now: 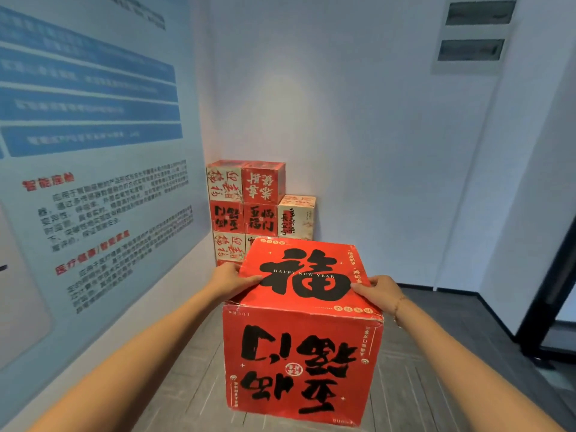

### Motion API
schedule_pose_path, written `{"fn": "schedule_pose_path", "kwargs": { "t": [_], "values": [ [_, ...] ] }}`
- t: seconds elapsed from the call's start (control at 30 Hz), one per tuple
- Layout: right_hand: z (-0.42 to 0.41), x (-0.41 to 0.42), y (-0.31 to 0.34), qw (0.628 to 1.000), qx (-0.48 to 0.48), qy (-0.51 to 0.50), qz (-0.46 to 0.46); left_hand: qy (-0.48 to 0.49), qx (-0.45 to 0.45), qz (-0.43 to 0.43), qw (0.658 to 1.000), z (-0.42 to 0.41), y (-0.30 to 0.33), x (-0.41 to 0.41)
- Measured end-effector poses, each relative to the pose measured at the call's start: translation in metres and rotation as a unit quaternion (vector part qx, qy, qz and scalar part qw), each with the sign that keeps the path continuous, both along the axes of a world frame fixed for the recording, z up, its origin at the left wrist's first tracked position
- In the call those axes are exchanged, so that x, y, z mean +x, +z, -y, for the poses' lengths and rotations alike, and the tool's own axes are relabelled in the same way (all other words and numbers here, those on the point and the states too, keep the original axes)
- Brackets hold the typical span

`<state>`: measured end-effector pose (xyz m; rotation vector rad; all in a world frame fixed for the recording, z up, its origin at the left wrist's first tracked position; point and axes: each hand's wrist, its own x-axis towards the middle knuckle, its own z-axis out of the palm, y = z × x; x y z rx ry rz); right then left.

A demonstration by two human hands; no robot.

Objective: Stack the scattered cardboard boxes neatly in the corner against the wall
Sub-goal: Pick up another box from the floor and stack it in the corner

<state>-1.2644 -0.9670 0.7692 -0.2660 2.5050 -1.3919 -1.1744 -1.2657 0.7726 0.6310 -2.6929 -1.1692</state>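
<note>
Two hands hold one big red box (304, 332) up in front of the person. The left hand (232, 280) grips the box's top left edge, with its thumb lying flat on the lid and its fingers curled down over the side. The right hand (378, 291) grips the top right edge the same way, thumb on the lid. A thin bracelet (397, 310) sits on the right wrist.

The red box has a large black sign painted on its lid, with the words "HAPPY NEW YEAR" in small white letters across it. Its front face shows more black painted signs, and these look upside down. The box is in the air above the grey floor (193, 369), near the person and well apart from the corner.

In the corner, against the white wall (358, 135), stands a stack of smaller boxes (249, 207). Some are red and some are cream with red writing. The stack is taller on the left, next to the side wall, and one cream box (296, 216) makes a lower step on the right. The held box hides the bottom of the stack.

A big blue and white poster (93, 151) with writing covers the left wall. A dark door frame (548, 300) stands at the far right.
</note>
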Motion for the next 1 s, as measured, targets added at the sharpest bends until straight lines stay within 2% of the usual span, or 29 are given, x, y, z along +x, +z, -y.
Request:
{"fn": "schedule_pose_path", "kwargs": {
  "t": [0.37, 0.57, 0.77, 1.0],
  "values": [
    [0.053, -0.180, 0.016, 0.998, -0.023, -0.058, -0.008, -0.060, -0.008, -0.009, 0.998, 0.065, 0.023, -0.213],
    [0.074, -0.264, 0.021, 0.998, -0.026, -0.062, -0.018, -0.057, -0.015, -0.027, 0.998, 0.088, 0.017, -0.296],
    [0.104, -0.374, 0.003, 0.999, 0.002, -0.048, -0.022, -0.049, -0.044, -0.007, 0.998, 0.109, -0.005, -0.394],
    [0.133, -0.507, 0.002, 1.000, -0.003, -0.021, -0.021, -0.019, -0.082, 0.005, 0.996, 0.134, 0.007, -0.520]
  ]
}}
